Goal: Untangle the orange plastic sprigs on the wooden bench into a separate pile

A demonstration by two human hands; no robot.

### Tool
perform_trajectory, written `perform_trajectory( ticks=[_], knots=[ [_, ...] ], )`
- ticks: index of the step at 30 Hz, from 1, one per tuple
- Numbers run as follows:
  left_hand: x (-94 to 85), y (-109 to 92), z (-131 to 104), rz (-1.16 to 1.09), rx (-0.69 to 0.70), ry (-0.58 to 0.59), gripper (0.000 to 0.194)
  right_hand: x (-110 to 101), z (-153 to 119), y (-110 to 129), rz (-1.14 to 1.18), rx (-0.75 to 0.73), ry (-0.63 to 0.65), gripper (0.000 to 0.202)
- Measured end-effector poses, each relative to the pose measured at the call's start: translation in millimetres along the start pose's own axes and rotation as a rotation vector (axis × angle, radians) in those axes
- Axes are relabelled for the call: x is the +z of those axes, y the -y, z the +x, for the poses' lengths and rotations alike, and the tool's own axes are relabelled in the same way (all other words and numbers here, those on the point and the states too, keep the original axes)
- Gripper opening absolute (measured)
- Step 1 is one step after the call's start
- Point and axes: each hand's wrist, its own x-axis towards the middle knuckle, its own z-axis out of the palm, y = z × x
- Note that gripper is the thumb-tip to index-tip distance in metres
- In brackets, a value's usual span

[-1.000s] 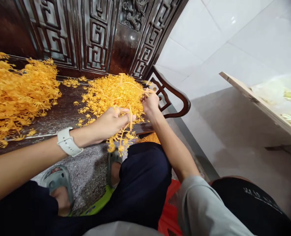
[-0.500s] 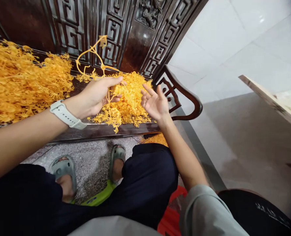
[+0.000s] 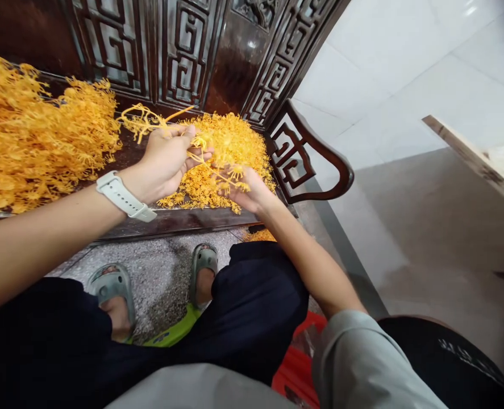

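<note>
My left hand [image 3: 169, 159], with a pale watch band on its wrist, pinches a yellow plastic flower sprig [image 3: 147, 120] between thumb and fingers. Its branching stems stick out left and right of the grip. One thin stem with small blossoms [image 3: 234, 176] reaches across to my right hand [image 3: 254, 193]. That hand is palm up beneath the blossoms, its fingers loosely apart and partly covered by them. Right behind both hands lies a heap of orange-yellow plastic sprigs [image 3: 243, 139] on the dark wooden bench [image 3: 183, 221].
A larger heap of the same sprigs [image 3: 34, 142] covers the bench's left side. The carved backrest [image 3: 187, 45] and curved armrest [image 3: 341, 170] bound the seat. More orange pieces [image 3: 260, 234] lie below the bench edge. A red bag [image 3: 296, 369] and black round stool [image 3: 439, 352] are at right.
My right hand has moved left and come under the blossoms. The sprig in my left hand has swung from upright to lying flatter, its looped stem now lower.
</note>
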Motion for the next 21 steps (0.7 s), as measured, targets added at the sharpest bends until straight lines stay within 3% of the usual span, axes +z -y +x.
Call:
perform_trajectory(
  ticks=[3,5,9,15,21],
  knots=[
    [-0.1,1.6,-0.9,0.010,0.016,-0.009,0.019,1.2,1.2,-2.0,0.084,0.107,0.130,0.022],
    [0.1,4.5,-4.3,0.049,0.033,-0.031,0.017,4.3,-1.1,2.0,0.095,0.006,0.155,0.024],
    [1.2,14.7,-13.2,0.108,0.074,-0.033,0.012,16.0,-5.8,9.2,0.083,-0.143,0.117,0.034],
    [3.9,27.1,-16.2,0.226,0.095,-0.038,0.013,32.8,-2.5,-4.9,-0.029,-0.255,0.031,0.042],
    [13.7,24.7,-19.9,0.018,-0.031,-0.051,0.023,31.3,1.8,-8.6,0.021,-0.288,-0.073,0.031]
  ],
)
